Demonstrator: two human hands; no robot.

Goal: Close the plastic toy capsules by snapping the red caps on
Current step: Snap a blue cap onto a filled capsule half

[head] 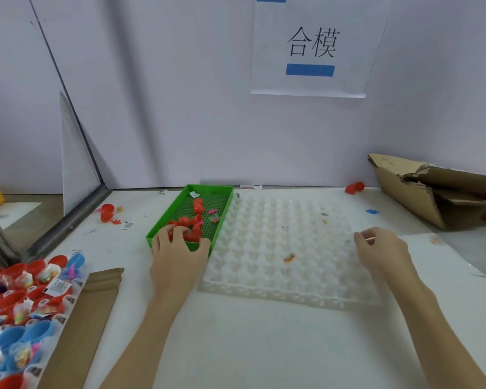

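**Left hand in the cap tray, right hand over the grid**

White table (pixel 264 346). Clear plastic dimpled grid tray (pixel 278 248) at centre; shallow green plastic tray (pixel 163 217) touching its left edge. Loose red plastic caps (pixel 192 221) heaped at green tray's near end. Left hand (pixel 178 255) reaches in, fingers curled over the nearest caps, touching them; firm hold cannot be told. Right hand (pixel 382 248) rests at grid's right edge, fingers loosely curled, pinching something thin and pale.

Two hands (pixel 180 248), one green tray (pixel 163 220), one white grid tray (pixel 286 296), perhaps six red caps (pixel 198 206).
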